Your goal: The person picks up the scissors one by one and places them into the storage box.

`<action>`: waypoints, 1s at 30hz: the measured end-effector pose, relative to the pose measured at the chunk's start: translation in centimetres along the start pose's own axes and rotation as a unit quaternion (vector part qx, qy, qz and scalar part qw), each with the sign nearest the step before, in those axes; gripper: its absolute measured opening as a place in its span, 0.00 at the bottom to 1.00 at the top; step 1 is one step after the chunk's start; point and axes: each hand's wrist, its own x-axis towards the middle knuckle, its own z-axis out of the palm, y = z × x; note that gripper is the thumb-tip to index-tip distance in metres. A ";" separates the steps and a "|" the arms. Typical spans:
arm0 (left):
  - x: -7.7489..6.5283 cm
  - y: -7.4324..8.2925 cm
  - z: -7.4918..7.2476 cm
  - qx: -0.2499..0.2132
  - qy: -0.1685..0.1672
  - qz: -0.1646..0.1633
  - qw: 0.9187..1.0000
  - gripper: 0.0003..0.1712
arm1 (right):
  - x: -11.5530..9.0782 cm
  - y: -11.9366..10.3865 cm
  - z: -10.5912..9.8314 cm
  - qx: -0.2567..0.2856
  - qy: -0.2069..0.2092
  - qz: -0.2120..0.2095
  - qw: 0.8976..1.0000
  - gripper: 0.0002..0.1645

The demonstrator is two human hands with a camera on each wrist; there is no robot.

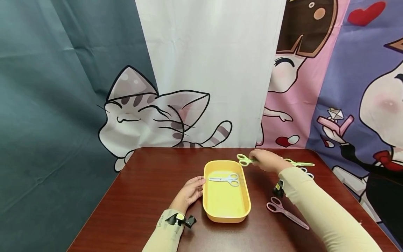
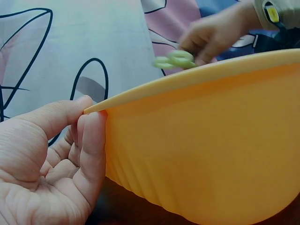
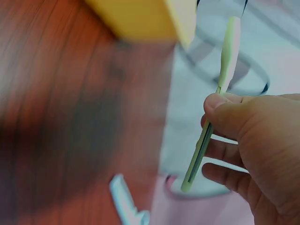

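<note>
My left hand (image 1: 192,190) pinches the left rim of a yellow plastic tray (image 1: 226,218), thumb over the edge and fingers against the outer wall. Inside the tray lies a pair of light blue scissors (image 1: 221,179), handles to the right. Beyond the tray's far right corner, my right hand (image 1: 267,160) holds green scissors (image 1: 242,160) between thumb and fingers, finger loops pointing left. The right wrist view shows these green scissors (image 3: 229,56) edge-on, lifted off the table.
Right of the tray, pink scissors (image 1: 286,212) lie on the brown table (image 1: 151,182). Another green pair of scissors (image 1: 302,164) and a pale pair (image 1: 308,173) lie near the far right corner, partly behind the right arm. A cartoon-printed curtain (image 1: 201,52) hangs behind.
</note>
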 end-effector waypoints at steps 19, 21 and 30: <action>-0.1 0.3 0.1 0.022 0.030 -0.005 0.999 0.07 | 5.3 -10.8 2.6 -0.061 -0.110 -0.032 0.992 0.07; -0.1 0.2 0.1 0.019 0.028 -0.003 0.999 0.05 | 5.3 -11.2 3.4 -0.071 -0.115 -0.026 0.990 0.12; -0.2 0.1 0.1 0.016 0.022 0.002 1.000 0.04 | 5.2 -12.4 5.8 -0.077 -0.127 -0.055 0.987 0.25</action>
